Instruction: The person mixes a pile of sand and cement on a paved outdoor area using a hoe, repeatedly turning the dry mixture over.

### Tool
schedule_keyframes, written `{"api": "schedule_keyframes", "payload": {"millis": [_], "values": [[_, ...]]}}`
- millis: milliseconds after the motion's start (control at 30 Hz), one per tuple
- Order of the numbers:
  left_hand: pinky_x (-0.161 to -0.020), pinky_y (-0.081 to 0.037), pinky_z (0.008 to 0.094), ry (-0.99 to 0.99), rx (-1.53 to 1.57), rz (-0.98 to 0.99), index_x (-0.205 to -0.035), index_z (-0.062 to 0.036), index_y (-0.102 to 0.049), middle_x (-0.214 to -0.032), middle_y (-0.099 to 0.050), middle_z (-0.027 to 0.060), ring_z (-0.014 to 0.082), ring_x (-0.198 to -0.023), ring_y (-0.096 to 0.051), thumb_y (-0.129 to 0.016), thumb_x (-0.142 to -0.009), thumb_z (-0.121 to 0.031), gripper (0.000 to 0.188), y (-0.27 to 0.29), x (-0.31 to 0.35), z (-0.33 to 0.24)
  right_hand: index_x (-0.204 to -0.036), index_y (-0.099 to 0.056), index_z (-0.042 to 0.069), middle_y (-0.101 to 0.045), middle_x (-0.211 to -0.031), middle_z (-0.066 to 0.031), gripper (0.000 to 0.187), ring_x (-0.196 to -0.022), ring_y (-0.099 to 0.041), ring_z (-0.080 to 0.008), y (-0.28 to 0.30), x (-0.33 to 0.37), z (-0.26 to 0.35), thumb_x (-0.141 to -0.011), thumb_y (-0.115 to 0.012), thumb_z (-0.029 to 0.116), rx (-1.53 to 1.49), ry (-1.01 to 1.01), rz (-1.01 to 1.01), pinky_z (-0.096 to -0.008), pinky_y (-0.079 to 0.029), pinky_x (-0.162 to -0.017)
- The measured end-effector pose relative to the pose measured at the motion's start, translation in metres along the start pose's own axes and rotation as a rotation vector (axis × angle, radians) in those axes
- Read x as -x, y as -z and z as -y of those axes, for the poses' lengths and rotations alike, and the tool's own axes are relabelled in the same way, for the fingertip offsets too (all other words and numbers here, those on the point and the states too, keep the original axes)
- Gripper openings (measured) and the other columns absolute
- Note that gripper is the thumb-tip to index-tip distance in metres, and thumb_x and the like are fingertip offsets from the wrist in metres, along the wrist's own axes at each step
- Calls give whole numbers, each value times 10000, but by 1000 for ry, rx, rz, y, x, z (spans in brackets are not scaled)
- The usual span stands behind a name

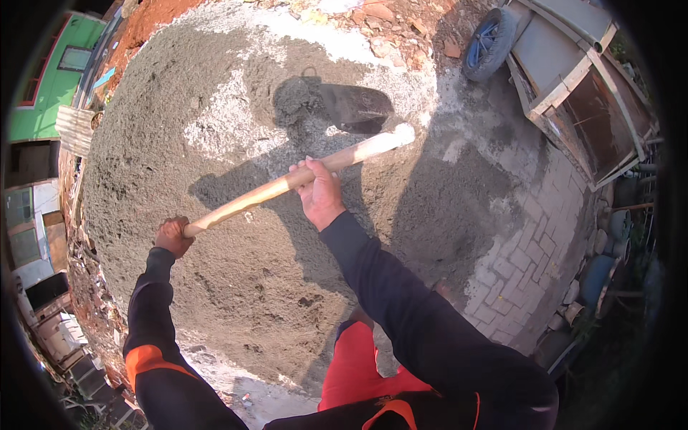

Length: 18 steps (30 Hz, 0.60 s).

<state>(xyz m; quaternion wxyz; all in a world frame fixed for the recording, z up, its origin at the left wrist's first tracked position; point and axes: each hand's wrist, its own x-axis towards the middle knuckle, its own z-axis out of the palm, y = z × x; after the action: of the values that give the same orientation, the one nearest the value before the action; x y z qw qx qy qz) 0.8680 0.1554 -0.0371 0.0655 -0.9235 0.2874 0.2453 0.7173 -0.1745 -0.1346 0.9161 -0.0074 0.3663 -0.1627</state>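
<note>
Evidently, both hands gripped the hoe (265, 194) over grey mix (244, 294).
Left hand (173, 236) clamped handle's end, right hand (320, 195) clamped mid-handle, likely for leverage; blade (356, 104) sat ahead, probably for reach.

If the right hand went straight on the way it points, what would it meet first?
Past the wooden handle in its grip, the right hand would probably meet the grey sandy heap; the gap is hard to judge.
</note>
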Motion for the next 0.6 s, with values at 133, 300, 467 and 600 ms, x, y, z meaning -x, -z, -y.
{"api": "schedule_keyframes", "payload": {"millis": [133, 300, 467, 600], "values": [[-696, -508, 461, -46, 375, 305, -911, -67, -608, -787, -649, 187, 372, -782, -645, -752, -722, -201, 272, -130, 99, -138, -1015, -465, 61, -532, -895, -69, 250, -822, -594, -226, 108, 50, 71, -873, -661, 123, 283, -1, -192, -372, -516, -798], [-688, -507, 447, 56, 1017, 493, -1002, -30, -617, -812, -645, 237, 401, -797, -651, -731, -758, -265, 357, -275, 195, -373, -1061, -415, 73, -512, -853, -64, 259, -672, -570, -185, 261, 64, 204, -905, -606, 153, 807, 30, -463, -365, -505, -581], [-729, -505, 435, -27, 1158, 591, -1032, 17, -605, -844, -667, 210, 383, -804, -655, -713, -776, -232, 373, -312, 108, -582, -1104, -393, 79, -497, -834, -70, 293, -578, -545, -167, 344, 20, 357, -926, -583, 211, 1022, 323, -608, -347, -491, -474], [-680, -487, 389, -94, 1120, 366, -1004, 43, -579, -780, -640, 142, 251, -708, -633, -700, -739, -196, 377, -325, -28, -643, -1254, -349, 73, -526, -843, -98, 441, -592, -579, -196, 319, -42, 368, -946, -572, 295, 1152, 328, -475, -355, -524, -497]]}}
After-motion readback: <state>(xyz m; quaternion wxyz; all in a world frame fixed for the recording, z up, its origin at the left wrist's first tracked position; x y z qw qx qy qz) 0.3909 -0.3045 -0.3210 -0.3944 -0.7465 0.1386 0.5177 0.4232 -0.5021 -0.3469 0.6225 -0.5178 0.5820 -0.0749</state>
